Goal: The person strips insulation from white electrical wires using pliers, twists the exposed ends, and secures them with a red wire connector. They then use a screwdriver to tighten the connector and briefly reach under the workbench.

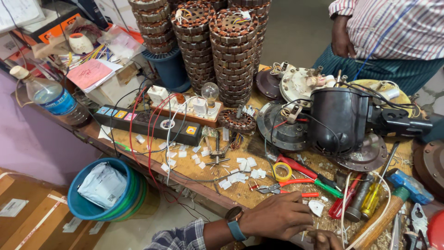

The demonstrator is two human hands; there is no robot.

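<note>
At the near edge of the tabletop [194, 169], the left hand [277, 215] lies knuckles up, its fingers [303, 214] curled down onto small white slips; whether they pinch one cannot be told; a watch [235, 222] with a blue strap bands the wrist above a checked cuff; the right hand [327, 239] shows only as bent knuckles at the bottom border, its grip hidden; just beside the left fingertips lies a white, shield-shaped plastic piece [317, 207], smooth and flat; the wood is worn, gritty with sawdust and strewn with paper scraps [245, 167]; beyond the hands lie red-handled pliers [289, 184], a green screwdriver [327, 187], a ring of yellow tape [281, 171] and a wooden-handled hammer [384, 217]; farther back sits a glossy black motor housing [342, 121] on round metal plates, a black power strip [148, 124], a clear bulb [209, 91] and ribbed stacks of copper-wound stators [233, 51]; a person in a striped shirt [397, 28] stands behind; below the tabletop sit blue tubs [81, 208].
</note>
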